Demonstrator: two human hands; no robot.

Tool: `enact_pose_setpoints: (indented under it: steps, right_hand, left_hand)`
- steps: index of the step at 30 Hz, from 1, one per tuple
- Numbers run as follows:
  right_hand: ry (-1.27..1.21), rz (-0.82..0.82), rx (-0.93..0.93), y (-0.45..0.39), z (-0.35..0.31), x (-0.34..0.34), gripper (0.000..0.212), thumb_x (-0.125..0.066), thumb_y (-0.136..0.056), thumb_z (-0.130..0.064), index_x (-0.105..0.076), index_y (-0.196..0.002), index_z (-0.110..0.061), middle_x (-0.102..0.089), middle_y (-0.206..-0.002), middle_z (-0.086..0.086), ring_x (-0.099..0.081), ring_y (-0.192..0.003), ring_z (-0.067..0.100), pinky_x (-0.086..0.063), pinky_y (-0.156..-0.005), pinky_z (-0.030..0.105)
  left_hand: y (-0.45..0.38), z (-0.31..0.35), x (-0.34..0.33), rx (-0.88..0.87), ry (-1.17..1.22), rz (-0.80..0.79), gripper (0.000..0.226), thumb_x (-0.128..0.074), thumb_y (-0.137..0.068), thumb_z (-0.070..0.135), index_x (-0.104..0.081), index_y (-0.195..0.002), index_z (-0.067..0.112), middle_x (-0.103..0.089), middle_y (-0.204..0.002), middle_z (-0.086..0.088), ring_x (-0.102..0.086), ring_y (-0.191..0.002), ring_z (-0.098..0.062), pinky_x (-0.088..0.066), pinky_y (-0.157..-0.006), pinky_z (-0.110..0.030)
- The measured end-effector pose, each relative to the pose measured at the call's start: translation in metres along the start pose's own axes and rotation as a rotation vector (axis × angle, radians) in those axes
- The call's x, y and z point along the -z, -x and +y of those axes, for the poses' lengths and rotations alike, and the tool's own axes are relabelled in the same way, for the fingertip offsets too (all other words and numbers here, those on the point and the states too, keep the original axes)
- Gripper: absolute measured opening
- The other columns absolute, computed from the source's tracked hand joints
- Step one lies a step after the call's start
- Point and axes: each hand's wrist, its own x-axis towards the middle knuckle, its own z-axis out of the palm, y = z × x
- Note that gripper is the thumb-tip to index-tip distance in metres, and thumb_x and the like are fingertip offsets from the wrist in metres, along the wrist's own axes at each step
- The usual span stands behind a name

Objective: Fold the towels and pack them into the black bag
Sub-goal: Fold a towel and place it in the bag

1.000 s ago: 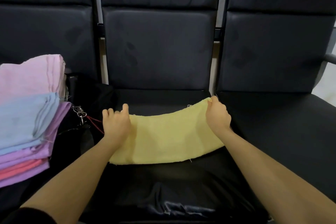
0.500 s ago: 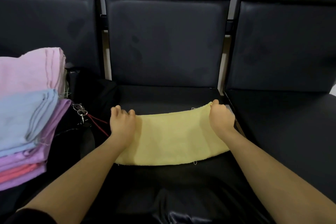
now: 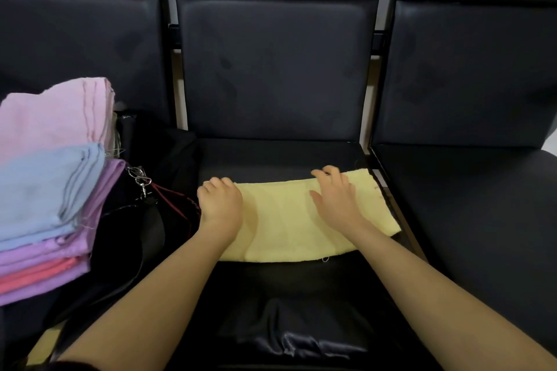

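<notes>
A row of three black padded vinyl chairs (image 3: 271, 69) fills the view, backrests upright, with narrow pale gaps between them. No brand, label or writing can be read anywhere.

On the middle seat lies a pale yellow folded towel (image 3: 286, 229), a wide flat band; its right end reaches the seat's right edge. Bare black seat shows behind it and in front of it.

The left hand (image 3: 221, 205) rests on the towel's left end, fingers curled over its far edge. The right hand (image 3: 336, 196) lies flat on the towel right of centre, fingers spread and relaxed.

On the left seat a black fabric bag (image 3: 126, 238) with a metal clip (image 3: 139, 178) sits beside a stack of folded pink, blue, purple and coral towels (image 3: 51, 187).
</notes>
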Motion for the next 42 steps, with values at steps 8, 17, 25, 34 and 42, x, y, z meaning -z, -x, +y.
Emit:
enact_pose_setpoints:
  steps: [8, 17, 25, 34, 42]
  right_hand:
    - [0.102, -0.280, -0.129, 0.013, 0.019, -0.002, 0.046, -0.017, -0.104, -0.034, -0.017, -0.150, -0.034, -0.002, -0.160, -0.003, 0.001, -0.147, 0.018, 0.004, -0.114, 0.055]
    - [0.157, -0.263, -0.146, 0.016, 0.018, -0.002, 0.047, -0.022, -0.103, -0.034, -0.016, -0.150, -0.033, -0.003, -0.160, -0.001, 0.001, -0.147, 0.022, 0.006, -0.113, 0.059]
    - [0.321, -0.296, 0.093, 0.032, 0.012, -0.012, 0.057, -0.009, -0.098, -0.055, 0.016, -0.147, -0.041, 0.025, -0.157, 0.001, 0.022, -0.144, 0.029, 0.014, -0.110, 0.060]
    - [0.007, -0.490, 0.052, 0.025, -0.050, -0.043, 0.056, -0.014, -0.098, -0.058, 0.004, -0.149, -0.044, 0.025, -0.156, -0.007, 0.024, -0.143, 0.019, 0.021, -0.108, 0.055]
    - [-0.266, 0.000, -0.189, 0.034, -0.033, -0.004, 0.031, -0.044, -0.097, -0.021, -0.055, -0.125, -0.014, -0.050, -0.126, 0.005, -0.042, -0.119, 0.024, -0.028, -0.099, 0.035]
  left_hand:
    - [0.020, 0.010, -0.016, -0.011, 0.097, -0.085, 0.036, -0.037, -0.095, 0.018, -0.040, -0.127, 0.004, -0.051, -0.128, -0.017, -0.049, -0.116, -0.030, -0.038, -0.098, -0.035]
    - [0.015, 0.025, -0.024, 0.117, 0.339, -0.087, 0.057, -0.031, -0.100, 0.025, -0.011, -0.145, -0.003, -0.049, -0.131, -0.015, -0.051, -0.118, -0.028, -0.035, -0.100, -0.035]
    - [0.007, 0.016, 0.007, 0.068, 0.596, 0.015, 0.061, -0.042, -0.093, 0.004, -0.010, -0.144, 0.003, -0.047, -0.120, -0.014, -0.045, -0.072, -0.018, -0.043, -0.085, -0.032]
    - [0.015, -0.020, 0.025, -0.042, 0.211, 0.486, 0.041, -0.076, -0.037, -0.004, -0.061, -0.072, 0.010, -0.053, -0.061, -0.006, 0.002, -0.039, -0.009, -0.013, -0.038, -0.017]
    - [0.024, 0.004, 0.047, -0.211, 0.563, 0.154, 0.030, -0.040, -0.098, 0.002, -0.035, -0.128, 0.005, -0.043, -0.121, -0.015, -0.045, -0.067, -0.023, -0.037, -0.060, -0.031]
